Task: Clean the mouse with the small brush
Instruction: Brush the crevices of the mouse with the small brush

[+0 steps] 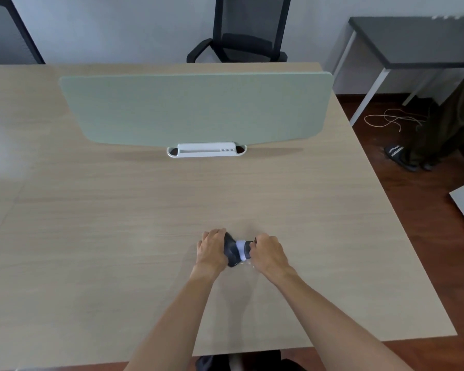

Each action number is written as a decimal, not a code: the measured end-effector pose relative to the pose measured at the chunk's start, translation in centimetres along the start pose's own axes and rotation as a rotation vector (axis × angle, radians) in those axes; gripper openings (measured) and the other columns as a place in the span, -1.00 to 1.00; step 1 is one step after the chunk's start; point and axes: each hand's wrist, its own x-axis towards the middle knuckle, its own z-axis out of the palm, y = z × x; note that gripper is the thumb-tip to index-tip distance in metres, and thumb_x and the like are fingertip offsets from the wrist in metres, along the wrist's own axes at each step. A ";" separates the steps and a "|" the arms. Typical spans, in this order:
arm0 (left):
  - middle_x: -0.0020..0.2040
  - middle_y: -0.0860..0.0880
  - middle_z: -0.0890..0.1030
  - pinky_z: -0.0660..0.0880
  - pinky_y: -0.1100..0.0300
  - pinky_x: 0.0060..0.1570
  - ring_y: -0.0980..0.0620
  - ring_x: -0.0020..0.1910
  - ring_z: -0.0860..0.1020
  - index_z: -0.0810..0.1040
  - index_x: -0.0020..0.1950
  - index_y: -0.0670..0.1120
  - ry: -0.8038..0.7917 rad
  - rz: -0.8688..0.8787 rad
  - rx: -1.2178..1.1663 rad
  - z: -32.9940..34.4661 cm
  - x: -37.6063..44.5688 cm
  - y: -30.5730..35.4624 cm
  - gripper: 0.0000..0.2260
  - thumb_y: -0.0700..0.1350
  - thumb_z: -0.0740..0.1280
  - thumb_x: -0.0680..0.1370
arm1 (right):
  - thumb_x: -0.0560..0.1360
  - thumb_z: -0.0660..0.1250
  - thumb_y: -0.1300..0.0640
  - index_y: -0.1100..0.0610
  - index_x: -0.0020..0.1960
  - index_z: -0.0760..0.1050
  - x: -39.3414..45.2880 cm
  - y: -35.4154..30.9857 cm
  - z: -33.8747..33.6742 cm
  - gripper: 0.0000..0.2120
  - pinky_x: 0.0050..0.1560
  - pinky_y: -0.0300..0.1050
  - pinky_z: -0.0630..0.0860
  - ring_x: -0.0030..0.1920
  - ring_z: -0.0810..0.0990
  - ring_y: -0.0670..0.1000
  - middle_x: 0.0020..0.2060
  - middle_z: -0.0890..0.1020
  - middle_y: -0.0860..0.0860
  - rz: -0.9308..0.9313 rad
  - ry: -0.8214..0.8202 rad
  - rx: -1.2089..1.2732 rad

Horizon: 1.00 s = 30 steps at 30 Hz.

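The left hand (210, 249) grips the mouse (231, 250), tilted on the surface (118, 236) well in front of the green divider (196, 108). The right hand (268, 254), fingers curled, holds the brush (242, 249) against the mouse.

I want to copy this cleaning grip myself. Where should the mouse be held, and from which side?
Grip the mouse across its body from the left, as the left hand does. It stands tilted on the table, which leaves its right face free for the brush that the right hand holds.
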 end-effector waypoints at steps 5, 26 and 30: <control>0.16 -0.04 0.42 0.40 0.08 0.14 -0.12 0.20 0.39 0.46 0.17 -0.04 -0.025 -0.049 -0.043 0.0 -0.6 0.7 -0.57 -0.07 0.45 0.33 | 0.55 0.11 0.19 0.14 -0.39 0.18 0.9 -1.0 -0.2 -0.66 -0.45 -0.09 0.17 -0.37 0.29 0.10 -0.33 0.36 0.07 -0.063 0.031 0.095; 0.30 -0.15 0.44 0.44 0.11 0.11 -0.17 0.30 0.43 0.02 0.55 -0.14 -0.035 -0.117 -0.241 -0.4 -0.7 0.7 -0.01 -0.25 0.56 0.29 | 0.56 0.19 0.14 0.12 -0.39 0.26 0.9 -1.6 1.1 -0.65 -0.30 -0.08 0.35 -0.29 0.41 0.16 -0.33 0.44 0.08 -0.084 -0.063 0.148; 0.31 -0.13 0.43 0.48 0.01 0.20 -0.17 0.30 0.43 0.10 0.54 -0.11 -0.051 -0.105 -0.255 -0.6 -1.0 0.7 -0.11 -0.24 0.51 0.32 | 0.56 0.14 0.21 0.19 -0.23 0.31 1.0 -1.5 0.3 -0.80 -0.26 -0.08 0.31 -0.20 0.42 0.18 -0.17 0.44 0.10 -0.033 0.003 -0.020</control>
